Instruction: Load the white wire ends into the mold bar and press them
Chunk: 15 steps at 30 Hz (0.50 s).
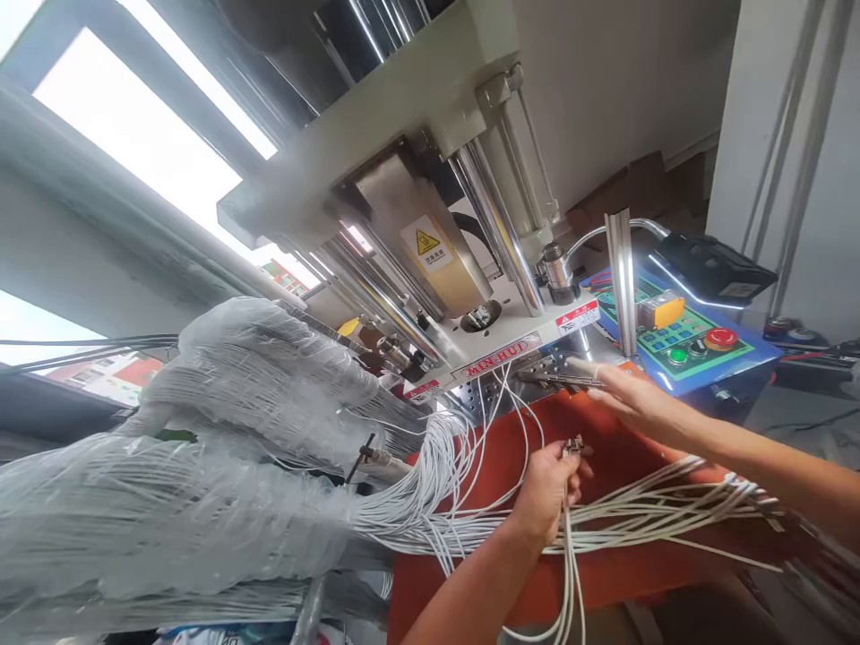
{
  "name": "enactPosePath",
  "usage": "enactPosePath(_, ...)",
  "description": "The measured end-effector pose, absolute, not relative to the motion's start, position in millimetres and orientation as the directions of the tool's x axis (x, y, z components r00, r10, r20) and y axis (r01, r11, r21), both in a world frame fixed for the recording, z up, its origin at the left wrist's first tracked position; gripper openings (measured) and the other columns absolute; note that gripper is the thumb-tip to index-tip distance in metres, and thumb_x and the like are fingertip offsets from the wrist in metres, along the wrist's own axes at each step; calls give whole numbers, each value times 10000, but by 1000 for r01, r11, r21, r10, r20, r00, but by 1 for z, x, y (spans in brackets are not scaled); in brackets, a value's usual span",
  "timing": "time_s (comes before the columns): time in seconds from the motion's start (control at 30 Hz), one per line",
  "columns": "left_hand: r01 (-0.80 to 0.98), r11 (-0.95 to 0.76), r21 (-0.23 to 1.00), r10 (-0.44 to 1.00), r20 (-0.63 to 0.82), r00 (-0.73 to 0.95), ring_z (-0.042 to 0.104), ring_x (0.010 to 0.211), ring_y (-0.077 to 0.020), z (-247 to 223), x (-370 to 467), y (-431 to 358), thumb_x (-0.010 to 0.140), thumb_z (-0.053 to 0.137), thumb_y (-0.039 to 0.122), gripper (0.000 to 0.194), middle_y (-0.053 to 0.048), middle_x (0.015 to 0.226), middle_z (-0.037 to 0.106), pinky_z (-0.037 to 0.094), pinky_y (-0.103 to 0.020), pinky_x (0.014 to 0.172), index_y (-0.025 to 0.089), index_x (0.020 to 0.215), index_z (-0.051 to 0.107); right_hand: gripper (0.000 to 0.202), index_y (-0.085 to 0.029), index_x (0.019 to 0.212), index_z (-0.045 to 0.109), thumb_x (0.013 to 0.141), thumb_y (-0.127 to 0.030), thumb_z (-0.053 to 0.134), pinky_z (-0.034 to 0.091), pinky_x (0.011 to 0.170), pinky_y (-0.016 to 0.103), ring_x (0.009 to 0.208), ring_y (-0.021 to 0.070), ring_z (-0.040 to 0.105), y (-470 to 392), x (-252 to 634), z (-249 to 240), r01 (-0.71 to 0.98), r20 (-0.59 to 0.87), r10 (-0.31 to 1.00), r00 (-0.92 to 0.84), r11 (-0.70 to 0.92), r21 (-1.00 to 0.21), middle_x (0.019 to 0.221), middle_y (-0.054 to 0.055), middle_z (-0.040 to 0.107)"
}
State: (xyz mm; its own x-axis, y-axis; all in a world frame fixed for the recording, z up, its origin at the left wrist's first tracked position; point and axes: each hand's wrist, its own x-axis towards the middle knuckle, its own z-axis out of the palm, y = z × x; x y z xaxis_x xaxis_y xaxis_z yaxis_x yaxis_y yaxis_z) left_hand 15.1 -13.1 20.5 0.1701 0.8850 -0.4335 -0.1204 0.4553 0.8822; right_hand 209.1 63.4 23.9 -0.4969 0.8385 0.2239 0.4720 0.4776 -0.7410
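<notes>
My left hand (552, 479) is closed around several white cables (568, 573), with small metal connectors (573, 444) sticking up past the thumb. The cable lengths hang down below the fist. My right hand (622, 396) reaches in from the right with its fingers stretched out, at the end of a metal mould plate (561, 380) under the press. Whether the fingertips touch that plate is hard to make out. A few thin white cables run from beneath the press's lower platen (501, 354) toward the large cable bundle (436, 466).
The orange-red table (430, 591) carries more white cables (645, 511). Plastic-wrapped cable bundles (221, 502) fill the left side. Behind the right hand stands a blue control panel (745, 351) with a red emergency button (721, 339). An upright metal post (622, 282) rises beside the panel.
</notes>
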Motion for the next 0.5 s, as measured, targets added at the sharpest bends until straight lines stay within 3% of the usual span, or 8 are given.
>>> enactPosePath(0.07, -127, 428, 895, 900, -410, 147, 285, 439, -34, 13, 13, -10, 733, 649, 371, 355, -33, 668, 623, 130, -206, 417, 95, 942, 571, 458, -117, 1331, 476, 884, -215, 475, 399, 1017, 435, 1240, 309, 461, 91, 219, 13, 727, 202, 873, -444, 483, -488, 1374, 191, 483)
enactPosePath(0.13, -110, 376, 920, 925, -364, 110, 238, 400, -30, 7, 12, -6, 756, 621, 348, 318, -47, 657, 663, 95, -211, 406, 116, 948, 519, 278, -98, 1099, 599, 854, -161, 484, 462, 887, 421, 1075, 315, 547, 110, 221, 3, 821, 106, 859, -502, 511, -256, 1141, 195, 603)
enactPosePath(0.23, -20, 250, 968, 968, -249, 42, 275, 389, -35, 6, 10, -2, 779, 608, 311, 233, -61, 666, 696, 162, -196, 401, 151, 881, 472, 235, -115, 957, 605, 874, -95, 386, 462, 767, 357, 940, 275, 589, 117, 214, -2, 827, 38, 834, -551, 551, -106, 953, 162, 626)
enactPosePath(0.33, 138, 123, 983, 992, -127, 22, 373, 436, -51, 12, 5, -4, 810, 599, 293, 179, -60, 719, 714, 301, -187, 448, 150, 886, 522, 237, -119, 979, 570, 853, -72, 374, 423, 670, 314, 820, 239, 618, 104, 204, 3, 850, -9, 860, -509, 502, -157, 919, 150, 633)
enactPosePath(0.5, 398, -33, 917, 993, -15, 117, 496, 555, -82, 23, 2, -15, 865, 578, 337, 200, -14, 680, 657, 396, -191, 549, 156, 884, 662, 167, -192, 946, 522, 805, -130, 456, 339, 549, 259, 583, 160, 557, 75, 199, 9, 794, -181, 867, -464, 317, -519, 702, 17, 618)
